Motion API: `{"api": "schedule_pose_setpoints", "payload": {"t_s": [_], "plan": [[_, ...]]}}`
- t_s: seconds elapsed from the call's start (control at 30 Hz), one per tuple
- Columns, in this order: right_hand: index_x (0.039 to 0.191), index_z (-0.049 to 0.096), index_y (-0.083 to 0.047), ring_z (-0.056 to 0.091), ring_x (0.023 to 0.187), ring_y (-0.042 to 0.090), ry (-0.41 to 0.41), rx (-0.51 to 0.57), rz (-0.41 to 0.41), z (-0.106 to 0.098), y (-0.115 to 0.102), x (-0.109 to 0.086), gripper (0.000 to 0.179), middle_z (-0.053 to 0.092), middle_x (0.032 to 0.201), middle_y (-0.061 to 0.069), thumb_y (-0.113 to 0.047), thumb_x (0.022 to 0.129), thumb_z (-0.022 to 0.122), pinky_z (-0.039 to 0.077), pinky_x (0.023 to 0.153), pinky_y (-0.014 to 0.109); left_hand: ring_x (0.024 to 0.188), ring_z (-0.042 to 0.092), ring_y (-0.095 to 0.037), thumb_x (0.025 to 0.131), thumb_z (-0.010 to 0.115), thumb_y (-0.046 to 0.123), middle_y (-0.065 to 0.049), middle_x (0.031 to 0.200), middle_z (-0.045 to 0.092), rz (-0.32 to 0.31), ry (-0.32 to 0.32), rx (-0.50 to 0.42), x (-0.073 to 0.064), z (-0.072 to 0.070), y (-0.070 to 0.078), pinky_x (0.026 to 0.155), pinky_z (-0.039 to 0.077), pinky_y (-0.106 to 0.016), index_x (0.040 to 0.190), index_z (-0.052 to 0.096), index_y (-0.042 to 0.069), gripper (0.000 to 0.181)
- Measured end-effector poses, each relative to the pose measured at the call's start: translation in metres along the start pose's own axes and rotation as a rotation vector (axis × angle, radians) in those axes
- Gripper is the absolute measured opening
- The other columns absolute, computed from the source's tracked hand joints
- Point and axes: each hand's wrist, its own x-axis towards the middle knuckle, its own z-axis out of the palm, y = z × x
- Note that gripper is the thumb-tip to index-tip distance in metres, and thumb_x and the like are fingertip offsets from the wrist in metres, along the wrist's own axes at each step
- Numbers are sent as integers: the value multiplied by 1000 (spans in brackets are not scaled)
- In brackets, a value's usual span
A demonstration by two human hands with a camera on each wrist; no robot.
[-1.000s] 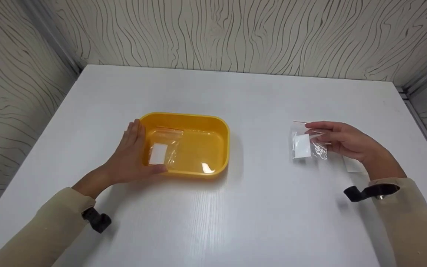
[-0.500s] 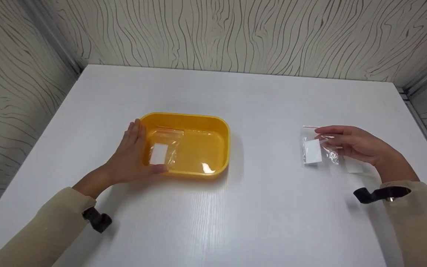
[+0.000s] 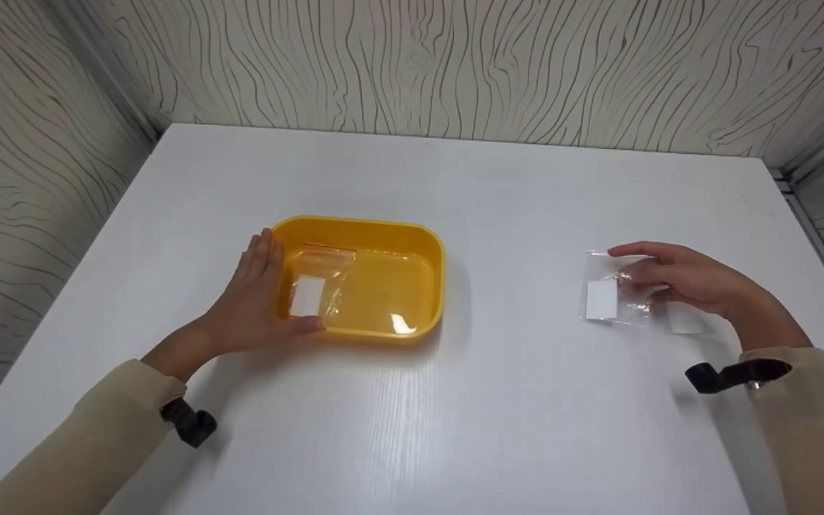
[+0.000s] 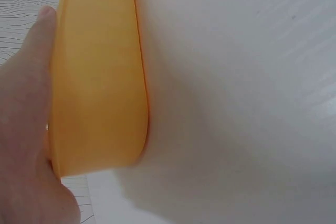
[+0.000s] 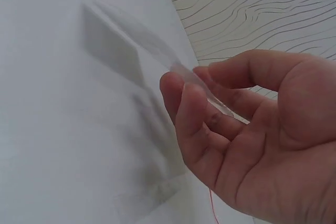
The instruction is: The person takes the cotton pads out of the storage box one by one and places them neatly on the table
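Observation:
My left hand (image 3: pixel 251 307) rests along the left end of a yellow plastic box (image 3: pixel 358 330), fingers straight at its far corner, thumb over its front rim. Inside the box lies a clear zip bag (image 3: pixel 337 282) with a white label. In the left wrist view the box's outer wall (image 4: pixel 100 77) stands beside the hand. My right hand (image 3: pixel 698 279) pinches another clear zip bag (image 3: pixel 601 299), also with a white patch, near the tabletop. The right wrist view shows the bag's thin film (image 5: pixel 147 40) running between thumb and fingers.
Partly hidden below the right hand, a further clear bag with a pale label (image 3: pixel 685 320) lies on the white table (image 3: pixel 512 400). A wood-grain patterned wall (image 3: pixel 455 71) rises behind the far edge, with side panels left and right.
My right hand has moved a little to the right with the zip bag, which now hangs lower and flatter to the table. The left hand and box stay put.

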Motion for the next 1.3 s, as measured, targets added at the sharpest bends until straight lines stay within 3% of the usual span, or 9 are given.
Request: {"api": "schedule_pose_setpoints", "payload": {"t_s": [0.2, 0.37, 0.53, 0.87, 1.1, 1.3], "plan": [[162, 20, -6, 60, 107, 16, 19, -82, 24, -1, -3, -3, 69, 48, 137, 17, -32, 107, 53, 55, 87, 28, 153, -17, -42, 83, 73, 63, -26, 165, -18, -3, -2, -6, 0, 0, 0, 123, -5, -58, 157, -9, -8, 131], [155, 30, 2, 63, 103, 13, 29, -112, 25, -1, -4, -3, 65, 56, 134, 19, -42, 110, 43, 56, 85, 29, 153, -18, -42, 83, 74, 62, -24, 165, -20, -4, -1, -12, 1, 0, 0, 122, -5, -59, 158, -10, -7, 132], [153, 38, 1, 65, 103, 13, 18, -140, 11, -1, -6, 0, 63, 59, 136, 21, -45, 111, 37, 57, 83, 29, 153, -18, -40, 82, 74, 63, -24, 166, -19, -9, 0, -15, 2, 1, -1, 123, -5, -58, 158, -10, -6, 133], [154, 38, -2, 60, 101, 19, 22, -181, -1, -2, -13, 5, 62, 53, 132, 21, -47, 111, 34, 56, 80, 30, 153, -18, -42, 83, 73, 64, -27, 165, -18, -15, -5, -2, 2, 0, 1, 123, -4, -58, 158, -9, -7, 132], [157, 35, -4, 53, 114, 34, 29, -273, -5, 3, -15, 4, 66, 47, 137, 23, -51, 110, 32, 54, 82, 30, 153, -18, -42, 83, 72, 64, -26, 165, -19, -26, -14, 0, 2, 0, 1, 122, -3, -59, 158, -10, -6, 131], [156, 32, -2, 54, 118, 38, 31, -308, -7, 6, -20, 0, 67, 53, 135, 25, -50, 110, 34, 54, 83, 33, 153, -19, -40, 82, 72, 66, -24, 166, -20, -41, -21, -7, 1, 0, 1, 122, -2, -61, 158, -11, -5, 133]]}}
